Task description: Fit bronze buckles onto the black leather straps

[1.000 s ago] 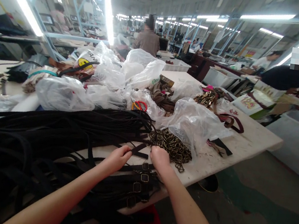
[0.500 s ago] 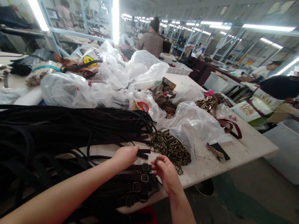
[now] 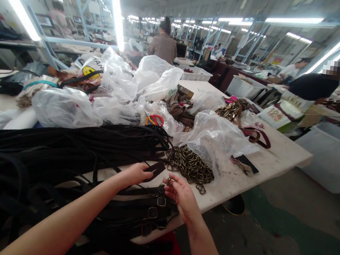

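Note:
My left hand (image 3: pixel 134 174) pinches the end of a black strap (image 3: pixel 154 169) from the big heap of black straps (image 3: pixel 60 146) on the white table (image 3: pixel 280 153). Close beside it, my right hand (image 3: pixel 180 192) is closed on a small brass buckle (image 3: pixel 170 182) held at its fingertips. Just beyond both hands lies a pile of brass buckles (image 3: pixel 191 166). Under my hands lie several straps with buckles fitted (image 3: pixel 155 210).
Clear plastic bags (image 3: pixel 216 136) and scissors with red and yellow handles (image 3: pixel 155 120) crowd the table behind the straps. Brown straps and chains (image 3: pixel 234 110) lie further right. Other people (image 3: pixel 164 44) work at far tables. A white bin (image 3: pixel 336 157) stands on the floor at right.
My right hand has come back from the buckle pile with one buckle and moved toward the left hand. The left hand has lifted the strap end slightly.

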Action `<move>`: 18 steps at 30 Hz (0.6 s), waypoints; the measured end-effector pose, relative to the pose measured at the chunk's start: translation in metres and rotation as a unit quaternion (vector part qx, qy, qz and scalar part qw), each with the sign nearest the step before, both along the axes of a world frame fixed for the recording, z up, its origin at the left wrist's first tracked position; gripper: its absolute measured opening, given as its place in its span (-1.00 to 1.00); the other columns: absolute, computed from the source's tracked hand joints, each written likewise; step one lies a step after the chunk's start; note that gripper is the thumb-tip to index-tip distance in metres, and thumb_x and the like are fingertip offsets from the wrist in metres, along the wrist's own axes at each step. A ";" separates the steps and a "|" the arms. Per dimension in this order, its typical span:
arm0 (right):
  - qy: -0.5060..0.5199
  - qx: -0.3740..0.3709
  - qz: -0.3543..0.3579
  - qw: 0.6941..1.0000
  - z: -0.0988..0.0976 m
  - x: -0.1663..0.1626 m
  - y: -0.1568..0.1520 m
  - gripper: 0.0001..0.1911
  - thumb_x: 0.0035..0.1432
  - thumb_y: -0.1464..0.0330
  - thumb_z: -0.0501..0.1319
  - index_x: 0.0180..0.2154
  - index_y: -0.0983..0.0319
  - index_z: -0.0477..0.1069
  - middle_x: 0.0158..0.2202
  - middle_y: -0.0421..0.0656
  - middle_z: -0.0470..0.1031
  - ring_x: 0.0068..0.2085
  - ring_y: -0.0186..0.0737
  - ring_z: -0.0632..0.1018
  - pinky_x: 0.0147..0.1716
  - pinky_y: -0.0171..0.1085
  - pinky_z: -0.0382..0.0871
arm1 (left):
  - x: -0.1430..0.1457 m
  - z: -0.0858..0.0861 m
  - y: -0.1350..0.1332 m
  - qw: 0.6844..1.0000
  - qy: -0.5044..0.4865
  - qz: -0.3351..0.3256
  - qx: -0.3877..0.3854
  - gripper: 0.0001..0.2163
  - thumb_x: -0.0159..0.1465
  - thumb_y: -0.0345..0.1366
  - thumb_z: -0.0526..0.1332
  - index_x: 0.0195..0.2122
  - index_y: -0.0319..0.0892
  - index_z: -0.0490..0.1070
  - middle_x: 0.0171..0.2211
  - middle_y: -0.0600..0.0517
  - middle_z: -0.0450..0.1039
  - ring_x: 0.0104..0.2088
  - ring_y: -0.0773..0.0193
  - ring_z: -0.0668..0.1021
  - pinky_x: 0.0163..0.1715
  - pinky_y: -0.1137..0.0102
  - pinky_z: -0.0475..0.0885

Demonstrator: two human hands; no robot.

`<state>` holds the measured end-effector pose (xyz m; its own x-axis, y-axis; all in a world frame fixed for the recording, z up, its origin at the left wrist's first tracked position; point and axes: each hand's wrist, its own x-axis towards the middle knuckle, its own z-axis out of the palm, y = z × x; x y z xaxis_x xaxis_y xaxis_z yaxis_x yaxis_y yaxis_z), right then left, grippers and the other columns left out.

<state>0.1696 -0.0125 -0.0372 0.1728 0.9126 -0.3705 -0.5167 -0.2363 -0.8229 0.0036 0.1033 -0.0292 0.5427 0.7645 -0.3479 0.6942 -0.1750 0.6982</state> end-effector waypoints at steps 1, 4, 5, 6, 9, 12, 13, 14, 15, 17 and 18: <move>0.021 0.003 0.002 1.000 0.002 -0.002 0.001 -0.59 -0.08 0.31 0.25 -0.13 0.27 0.32 -0.25 -0.07 0.51 -0.35 -0.32 0.52 -0.38 -0.37 0.38 | -0.001 -0.001 0.000 1.000 -0.008 0.009 -0.015 -0.72 0.11 -0.20 0.06 -0.32 -0.29 0.43 -0.73 0.17 0.18 -0.72 0.43 0.23 -0.70 0.51 0.09; 0.067 0.008 0.005 0.998 0.008 -0.005 0.000 -0.60 -0.09 0.36 0.26 -0.14 0.27 0.31 -0.22 -0.07 0.51 -0.32 -0.31 0.52 -0.33 -0.35 0.39 | 0.001 -0.004 0.000 0.998 -0.036 0.039 -0.029 -0.71 0.11 -0.16 0.07 -0.32 -0.29 0.40 -0.73 0.19 0.13 -0.72 0.44 0.19 -0.71 0.52 0.06; 0.075 0.009 0.003 0.997 0.010 -0.005 -0.001 -0.60 -0.10 0.37 0.26 -0.14 0.27 0.31 -0.22 -0.07 0.50 -0.32 -0.32 0.52 -0.31 -0.34 0.39 | 0.003 -0.004 -0.001 0.998 -0.045 0.046 -0.025 -0.71 0.11 -0.14 0.07 -0.35 -0.28 0.39 -0.71 0.18 0.15 -0.71 0.45 0.20 -0.71 0.52 0.07; 0.080 0.010 0.000 0.997 0.011 -0.005 -0.001 -0.60 -0.10 0.37 0.26 -0.14 0.27 0.31 -0.21 -0.07 0.50 -0.31 -0.31 0.52 -0.30 -0.34 0.38 | 0.004 -0.004 -0.002 0.997 -0.056 0.052 -0.018 -0.71 0.12 -0.13 0.06 -0.37 -0.27 0.38 -0.68 0.16 0.19 -0.69 0.44 0.22 -0.70 0.53 0.08; 0.080 0.012 -0.013 0.997 0.015 -0.005 -0.004 -0.59 -0.11 0.36 0.27 -0.15 0.26 0.31 -0.22 -0.08 0.51 -0.30 -0.30 0.52 -0.28 -0.32 0.38 | 0.009 0.001 -0.011 0.995 -0.086 0.050 -0.003 -0.70 0.16 -0.10 -0.01 -0.39 -0.22 0.35 -0.62 0.13 0.27 -0.66 0.44 0.27 -0.68 0.54 0.11; 0.069 0.017 -0.020 0.997 0.015 -0.008 -0.004 -0.59 -0.11 0.34 0.28 -0.15 0.25 0.32 -0.23 -0.09 0.50 -0.30 -0.30 0.52 -0.26 -0.31 0.38 | 0.011 0.008 -0.024 0.991 -0.114 0.038 -0.060 -0.73 0.17 -0.10 -0.04 -0.36 -0.19 0.28 -0.67 0.17 0.24 -0.72 0.44 0.25 -0.74 0.55 0.10; 0.064 0.020 -0.021 0.998 0.014 -0.009 -0.004 -0.59 -0.11 0.33 0.28 -0.14 0.25 0.33 -0.23 -0.10 0.50 -0.30 -0.31 0.52 -0.26 -0.31 0.38 | 0.011 0.011 -0.028 0.988 -0.124 0.037 -0.090 -0.75 0.17 -0.10 -0.03 -0.37 -0.18 0.26 -0.69 0.19 0.22 -0.74 0.45 0.23 -0.76 0.55 0.08; 0.058 0.023 -0.021 0.998 0.014 -0.011 -0.004 -0.58 -0.10 0.32 0.28 -0.14 0.25 0.33 -0.22 -0.10 0.50 -0.30 -0.31 0.51 -0.26 -0.30 0.38 | 0.011 0.013 -0.032 0.983 -0.134 0.040 -0.119 -0.76 0.16 -0.11 -0.02 -0.38 -0.18 0.24 -0.69 0.20 0.22 -0.75 0.46 0.22 -0.77 0.56 0.08; 0.050 0.025 -0.019 0.998 0.013 -0.013 -0.003 -0.58 -0.10 0.31 0.28 -0.13 0.24 0.33 -0.22 -0.10 0.49 -0.30 -0.30 0.51 -0.25 -0.30 0.38 | 0.011 0.015 -0.034 0.978 -0.144 0.048 -0.143 -0.78 0.16 -0.12 -0.02 -0.40 -0.18 0.22 -0.69 0.20 0.21 -0.76 0.47 0.21 -0.77 0.57 0.08; 0.032 0.023 -0.015 0.999 0.011 -0.017 -0.002 -0.55 -0.09 0.28 0.28 -0.11 0.24 0.33 -0.21 -0.11 0.48 -0.29 -0.29 0.52 -0.24 -0.28 0.38 | 0.011 0.018 -0.038 0.971 -0.156 0.069 -0.167 -0.78 0.15 -0.12 -0.01 -0.42 -0.18 0.21 -0.69 0.21 0.20 -0.76 0.48 0.20 -0.77 0.58 0.08; 0.023 0.021 -0.013 0.999 0.011 -0.019 -0.002 -0.54 -0.09 0.27 0.28 -0.10 0.24 0.33 -0.22 -0.11 0.48 -0.29 -0.28 0.52 -0.24 -0.27 0.39 | 0.012 0.018 -0.039 0.969 -0.159 0.079 -0.171 -0.78 0.15 -0.12 0.00 -0.42 -0.19 0.22 -0.69 0.21 0.19 -0.75 0.49 0.20 -0.77 0.58 0.08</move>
<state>0.1506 -0.0147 -0.0266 0.1796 0.9229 -0.3406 -0.5601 -0.1887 -0.8066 0.0151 0.0647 -0.0113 0.5505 0.7158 -0.4297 0.4331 0.1952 0.8800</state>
